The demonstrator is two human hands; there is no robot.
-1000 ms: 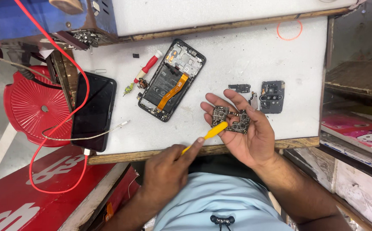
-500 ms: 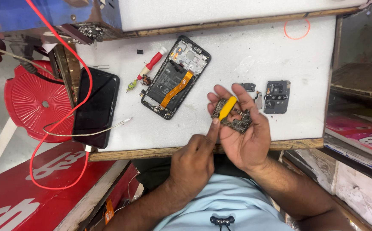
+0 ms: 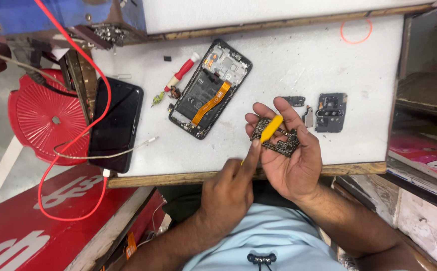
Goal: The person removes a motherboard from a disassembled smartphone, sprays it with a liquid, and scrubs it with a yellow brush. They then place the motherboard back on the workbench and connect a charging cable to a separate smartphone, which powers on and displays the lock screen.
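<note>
1. Right hand (image 3: 291,160) is cupping the board (image 3: 277,140) above the table (image 3: 298,65), fingers curled round it.
2. Left hand (image 3: 228,190) is pinching the yellow tool (image 3: 270,128), now moved up onto the board, suggesting prying.

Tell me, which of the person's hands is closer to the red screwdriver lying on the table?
Left. The left hand is below the red screwdriver; the right hand, cradling the circuit board, is farther to the side.

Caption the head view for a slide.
Right hand cradles a phone circuit board while left hand works a yellow pry tool on it, opened phone alongside.
</note>
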